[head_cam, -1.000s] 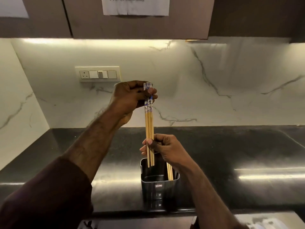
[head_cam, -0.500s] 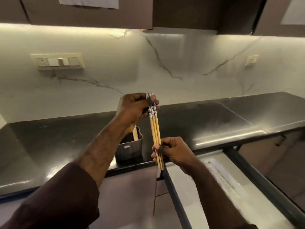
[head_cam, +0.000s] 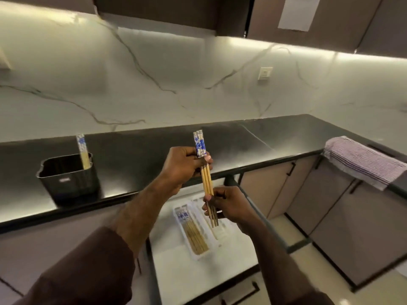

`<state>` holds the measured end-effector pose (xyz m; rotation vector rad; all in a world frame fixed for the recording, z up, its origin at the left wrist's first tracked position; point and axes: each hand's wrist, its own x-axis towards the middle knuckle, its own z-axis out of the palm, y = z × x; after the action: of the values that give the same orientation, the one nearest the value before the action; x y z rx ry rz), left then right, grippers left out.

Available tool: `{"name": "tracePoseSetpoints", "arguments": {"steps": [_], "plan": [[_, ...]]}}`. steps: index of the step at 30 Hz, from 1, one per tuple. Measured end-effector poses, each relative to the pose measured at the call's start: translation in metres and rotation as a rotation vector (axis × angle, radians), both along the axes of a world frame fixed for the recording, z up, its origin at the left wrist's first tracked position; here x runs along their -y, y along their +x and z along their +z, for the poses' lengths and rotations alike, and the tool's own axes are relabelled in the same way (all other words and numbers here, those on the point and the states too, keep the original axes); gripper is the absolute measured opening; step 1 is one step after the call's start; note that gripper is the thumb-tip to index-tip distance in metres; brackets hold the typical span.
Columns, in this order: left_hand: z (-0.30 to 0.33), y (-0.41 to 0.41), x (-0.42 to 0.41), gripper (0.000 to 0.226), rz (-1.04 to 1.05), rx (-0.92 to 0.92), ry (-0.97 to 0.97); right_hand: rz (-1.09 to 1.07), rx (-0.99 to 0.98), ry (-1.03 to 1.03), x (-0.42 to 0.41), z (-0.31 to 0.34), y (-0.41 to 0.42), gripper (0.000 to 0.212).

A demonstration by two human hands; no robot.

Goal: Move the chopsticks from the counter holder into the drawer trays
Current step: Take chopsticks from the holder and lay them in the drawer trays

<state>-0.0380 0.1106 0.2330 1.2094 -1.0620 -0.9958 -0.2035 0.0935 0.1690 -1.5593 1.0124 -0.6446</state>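
Observation:
A small bundle of wooden chopsticks [head_cam: 206, 181] with blue-and-white tops stands nearly upright in both my hands, above the open drawer [head_cam: 176, 269]. My left hand [head_cam: 184, 167] grips the bundle just below the patterned tops. My right hand [head_cam: 224, 205] pinches its lower end. Directly beneath, a clear tray [head_cam: 212, 245] in the drawer holds several chopsticks [head_cam: 195, 235] lying flat. On the counter at left, the dark metal holder [head_cam: 70, 179] still contains chopsticks [head_cam: 83, 154] leaning at its back right corner.
The black counter [head_cam: 253, 142] runs along the marble backsplash and turns at the right, where a striped towel [head_cam: 361, 164] hangs over the edge. Closed cabinet doors [head_cam: 330, 208] stand to the right of the drawer's dark frame [head_cam: 262, 219].
My view has swung right and down from the holder to the open drawer. Both hands carried the bundle away from the holder to above the tray, keeping the same grip.

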Motion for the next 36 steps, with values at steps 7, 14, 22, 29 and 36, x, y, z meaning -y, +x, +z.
{"name": "tracePoseSetpoints", "arguments": {"steps": [7,14,22,29,36], "plan": [[-0.042,-0.077,0.051,0.010,-0.003,0.072,0.044,-0.063,-0.075,-0.006,0.046,-0.024,-0.070,0.018],[-0.104,-0.084,0.115,0.008,0.075,0.206,0.147,-0.075,-0.174,0.077,0.100,-0.071,-0.074,0.021],[-0.217,-0.069,0.174,0.011,0.077,0.616,0.389,-0.086,-0.341,0.256,0.168,-0.165,-0.042,0.014],[-0.292,-0.055,0.186,0.024,-0.099,0.778,0.564,-0.021,-0.567,0.370,0.196,-0.241,-0.024,0.020],[-0.348,-0.053,0.200,0.054,-0.148,1.236,0.631,0.037,-0.798,0.328,0.211,-0.285,-0.005,0.019]]}}
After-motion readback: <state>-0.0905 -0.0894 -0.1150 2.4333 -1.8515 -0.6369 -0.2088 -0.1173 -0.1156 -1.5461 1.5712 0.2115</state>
